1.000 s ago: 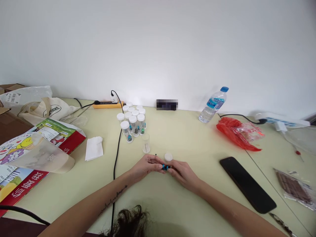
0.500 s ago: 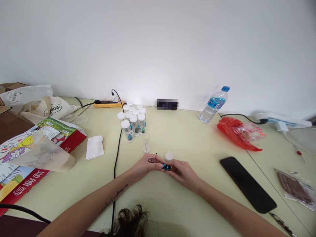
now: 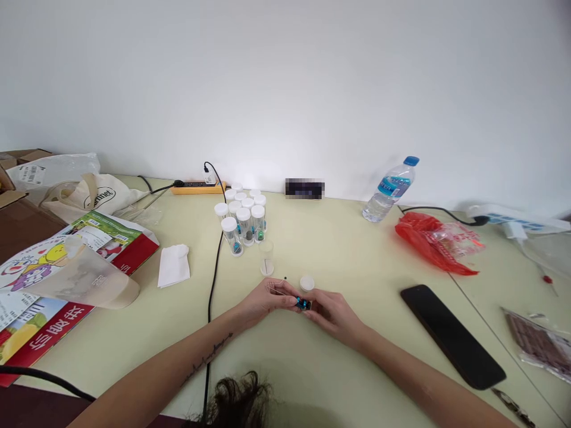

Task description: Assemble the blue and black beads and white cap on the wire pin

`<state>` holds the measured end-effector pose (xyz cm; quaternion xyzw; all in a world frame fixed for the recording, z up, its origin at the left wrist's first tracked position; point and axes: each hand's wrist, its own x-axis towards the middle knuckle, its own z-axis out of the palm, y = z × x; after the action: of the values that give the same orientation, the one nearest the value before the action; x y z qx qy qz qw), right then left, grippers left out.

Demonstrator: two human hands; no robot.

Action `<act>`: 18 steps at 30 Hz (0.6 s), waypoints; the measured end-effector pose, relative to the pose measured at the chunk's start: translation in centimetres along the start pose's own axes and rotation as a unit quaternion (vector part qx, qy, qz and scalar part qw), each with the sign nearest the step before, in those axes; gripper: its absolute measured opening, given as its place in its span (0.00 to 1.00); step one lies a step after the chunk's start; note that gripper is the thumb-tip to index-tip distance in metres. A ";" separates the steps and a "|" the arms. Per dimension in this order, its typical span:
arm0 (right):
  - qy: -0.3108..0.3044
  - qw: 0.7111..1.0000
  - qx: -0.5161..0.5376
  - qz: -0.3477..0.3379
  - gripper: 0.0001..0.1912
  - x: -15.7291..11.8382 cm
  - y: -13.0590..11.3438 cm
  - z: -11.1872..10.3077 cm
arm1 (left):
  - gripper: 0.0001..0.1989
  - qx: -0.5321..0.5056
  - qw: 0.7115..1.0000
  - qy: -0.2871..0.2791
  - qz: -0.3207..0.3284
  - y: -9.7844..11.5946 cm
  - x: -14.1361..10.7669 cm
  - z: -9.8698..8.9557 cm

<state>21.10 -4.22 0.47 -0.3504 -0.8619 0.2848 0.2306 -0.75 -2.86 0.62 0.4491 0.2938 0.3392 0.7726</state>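
Observation:
My left hand (image 3: 270, 299) and my right hand (image 3: 333, 312) meet above the table, both closed. Between their fingertips is a small shiny blue and black thing (image 3: 303, 303), too small to make out its kind. A thin pale cord (image 3: 275, 289) with a tiny dark tip runs over my left hand. Just beyond that hand an uncapped clear tube (image 3: 266, 252) stands upright, a dark thin line showing in it. Its neighbour near my right fingers is a round white cap (image 3: 306, 283) lying on the table. Several white-capped clear tubes (image 3: 244, 226) with small coloured contents stand grouped behind.
A folded white tissue (image 3: 173, 266) and a translucent cup (image 3: 104, 282) lying on a colourful bag are at the left. A black cable (image 3: 214, 279) crosses the table. To the right are a water bottle (image 3: 388, 190), a red plastic bag (image 3: 423, 241) and a black phone (image 3: 452, 336).
The blue and black thing has turned slightly between my fingertips. Both hands keep their hold, and the whole view has shifted a little.

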 end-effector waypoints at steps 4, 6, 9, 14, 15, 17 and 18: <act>0.007 1.000 -0.007 0.004 0.11 0.0 -0.2 0.0 | 0.11 0.000 1.000 -0.003 0.000 0.1 0.0 0.0; 0.009 1.000 -0.006 0.004 0.11 0.1 -0.3 0.0 | 0.11 0.000 1.000 -0.005 0.000 0.1 -0.1 0.0; 0.006 1.000 -0.003 0.004 0.11 0.1 -0.3 -0.1 | 0.12 0.002 1.000 -0.003 -0.002 0.2 -0.1 0.1; 0.002 1.000 0.003 0.007 0.12 0.1 -0.1 0.0 | 0.12 0.002 1.000 0.005 -0.006 0.1 -0.1 0.1; 0.002 1.000 0.004 0.007 0.12 0.1 -0.1 0.0 | 0.12 0.002 1.000 0.006 -0.006 0.1 -0.1 0.1; 0.004 1.000 0.005 0.008 0.12 0.1 -0.1 0.0 | 0.12 0.000 1.000 0.006 -0.005 0.0 -0.1 0.1; 0.005 1.000 0.005 0.008 0.12 0.1 -0.1 0.0 | 0.12 0.000 1.000 0.007 -0.005 0.0 -0.1 0.1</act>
<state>20.97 -4.23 0.54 -0.3571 -0.8567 0.2894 0.2341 -0.75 -2.99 0.69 0.4451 0.3010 0.3383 0.7725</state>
